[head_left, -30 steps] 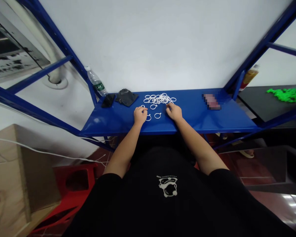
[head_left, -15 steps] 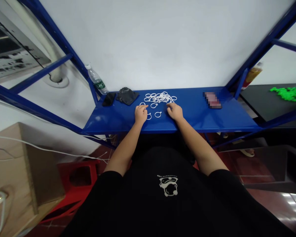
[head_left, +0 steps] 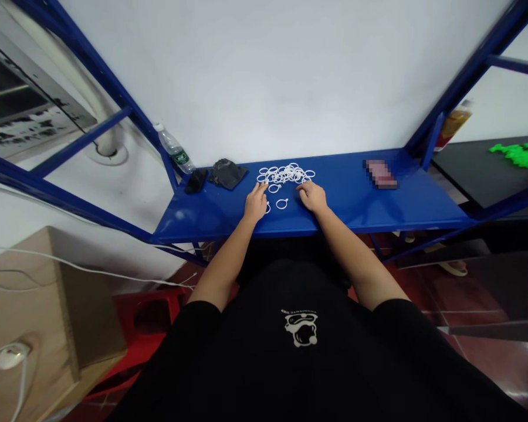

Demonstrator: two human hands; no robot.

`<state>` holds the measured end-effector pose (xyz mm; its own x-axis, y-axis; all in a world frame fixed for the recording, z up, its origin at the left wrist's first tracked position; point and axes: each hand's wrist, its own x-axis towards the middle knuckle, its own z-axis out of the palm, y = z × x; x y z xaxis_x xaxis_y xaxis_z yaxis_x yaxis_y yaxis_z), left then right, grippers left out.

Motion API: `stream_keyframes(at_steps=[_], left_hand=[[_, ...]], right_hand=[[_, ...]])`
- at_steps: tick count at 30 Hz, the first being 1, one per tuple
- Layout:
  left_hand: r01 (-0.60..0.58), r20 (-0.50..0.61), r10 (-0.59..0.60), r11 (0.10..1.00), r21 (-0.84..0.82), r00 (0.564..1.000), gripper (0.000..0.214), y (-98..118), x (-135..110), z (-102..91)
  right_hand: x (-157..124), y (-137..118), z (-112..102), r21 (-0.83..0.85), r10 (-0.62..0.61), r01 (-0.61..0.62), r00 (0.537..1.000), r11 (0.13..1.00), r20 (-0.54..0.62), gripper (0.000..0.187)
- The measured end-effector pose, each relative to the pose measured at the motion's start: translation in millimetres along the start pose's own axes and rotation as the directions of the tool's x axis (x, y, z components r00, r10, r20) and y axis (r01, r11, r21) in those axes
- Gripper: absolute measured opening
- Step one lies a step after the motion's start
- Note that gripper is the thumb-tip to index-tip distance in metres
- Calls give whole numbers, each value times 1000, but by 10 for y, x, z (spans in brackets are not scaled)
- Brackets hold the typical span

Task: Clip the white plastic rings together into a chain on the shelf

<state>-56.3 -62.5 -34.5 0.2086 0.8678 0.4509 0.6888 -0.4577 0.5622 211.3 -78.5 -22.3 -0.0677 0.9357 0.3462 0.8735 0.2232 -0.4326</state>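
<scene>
A heap of small white plastic rings [head_left: 286,173] lies at the back of a blue metal shelf [head_left: 361,205]. Single rings lie nearer me, one [head_left: 282,204] between my hands and one [head_left: 274,188] just ahead of it. My left hand [head_left: 256,205] rests on the shelf with fingers stretched toward the heap's left edge, open, partly covering a ring. My right hand [head_left: 311,196] lies palm down with fingers curled at the heap's right edge; what is under them is hidden.
A crumpled dark cloth [head_left: 226,172], a small black item [head_left: 196,180] and a plastic water bottle [head_left: 175,151] sit at the shelf's left end. A blurred flat object [head_left: 380,173] lies to the right. Green pieces [head_left: 521,155] cover a black surface far right. A cardboard box [head_left: 39,316] stands lower left.
My left hand has uncurled and reached forward and right toward the heap. My right hand stays almost where it was. The view has shifted slightly.
</scene>
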Motion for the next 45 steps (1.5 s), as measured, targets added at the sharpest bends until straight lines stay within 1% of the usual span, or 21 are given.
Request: stream_keyframes(at_steps=[2,5,9,12,14,18,19,20,22,24,26,27,29,31,32,34,37,39,41,43,45], left_hand=[[12,-33,-11,999,30,999,47,20,-16,-18],[30,-78,-23,995,91,997,30,60,-66,-33],[43,-25,-39,983,177,999,11,111,-122,-7],[63,-18,-61,971,229,998,4,150,-136,14],[93,-19,-91,957,275,996,3,178,-141,11],[132,31,-155,917,376,987,4,212,-148,-25],[137,47,-168,911,389,985,6,213,-147,-35],[138,60,-176,908,395,983,8,212,-146,-43],[131,81,-175,915,382,981,11,208,-143,-56],[112,78,-148,932,344,986,11,204,-142,-65],[95,43,-112,950,297,993,11,200,-143,-71],[89,20,-99,957,276,995,12,198,-144,-72],[88,-15,-87,965,246,996,11,187,-144,-70],[86,-29,-82,970,226,996,12,164,-139,-62],[77,-31,-72,973,217,997,15,150,-135,-57],[42,-34,-36,978,205,999,25,119,-127,-48],[18,-33,-12,978,210,999,31,84,-123,-39],[41,-39,-34,977,209,999,29,74,-125,-37],[65,-47,-57,978,196,997,23,73,-128,-35],[82,-54,-73,979,189,996,18,74,-126,-35],[99,-60,-89,976,195,994,15,73,-122,-38]], right_hand=[[5,1,-2,-5,11,-11,1000,1000,3,41],[14,2,-6,-17,35,-35,999,999,4,40],[22,7,-7,-35,92,-91,996,995,9,38],[23,16,4,-31,96,-96,995,995,7,39],[27,26,20,-13,65,-65,998,998,-1,43],[49,61,69,46,-6,9,998,999,-60,64],[54,69,79,53,-17,21,997,998,-73,67],[56,74,84,53,-24,28,997,998,-80,67],[48,68,80,31,-15,18,997,999,-76,59],[26,37,58,-1,-11,11,999,1000,-40,48],[-3,-11,27,-21,-55,56,998,998,39,42],[-17,-36,12,-24,-100,103,991,994,90,42],[-38,-79,-10,-34,-196,205,964,978,178,47],[-44,-103,-18,-61,-250,271,939,961,237,49],[-41,-108,-17,-76,-257,284,932,956,257,46],[-29,-108,-9,-94,-237,272,930,958,282,39],[-11,-95,-2,-93,-162,191,952,977,259,36],[-15,-92,-9,-86,-104,125,970,988,220,37],[-39,-114,-19,-74,-93,109,977,991,190,42],[-78,-177,-23,-68,-160,173,973,983,164,49],[-117,-281,-8,-79,-279,293,948,953,153,54]])
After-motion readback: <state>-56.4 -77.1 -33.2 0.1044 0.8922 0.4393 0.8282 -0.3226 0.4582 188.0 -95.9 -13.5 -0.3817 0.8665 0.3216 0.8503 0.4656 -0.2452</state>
